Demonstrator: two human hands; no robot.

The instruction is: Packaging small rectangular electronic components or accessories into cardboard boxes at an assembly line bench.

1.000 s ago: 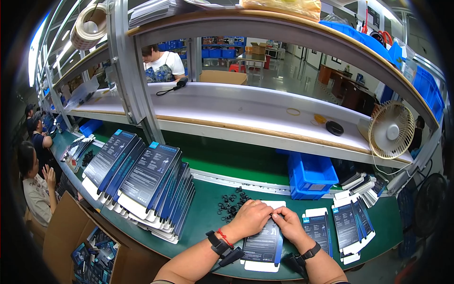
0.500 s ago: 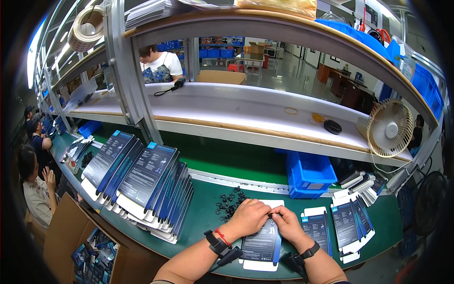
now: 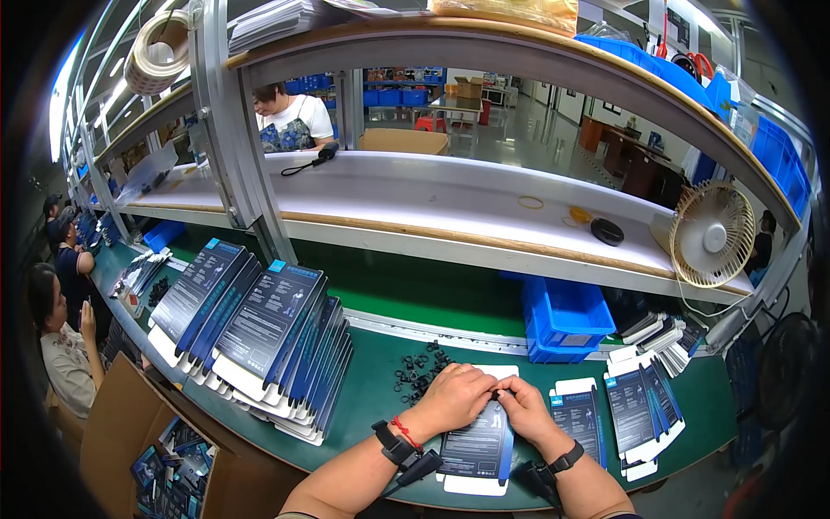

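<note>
My left hand and my right hand meet over a dark blue and white flat box lying on the green table. Pinched between their fingertips is a small black part, mostly covered by the fingers, so its exact kind does not show. Just left of my left hand lies a loose heap of small black ring-like parts. To the right of my right hand rests another flat box of the same look.
Tall stacks of flat boxes stand at the left, a smaller stack at the right. Blue bins sit behind my hands, beneath a shelf with a fan. An open carton is at lower left, near a seated co-worker.
My hands stay in nearly the same place over the box, with only slight finger movement. The seated co-worker at the left has shifted their head and raised hand.
</note>
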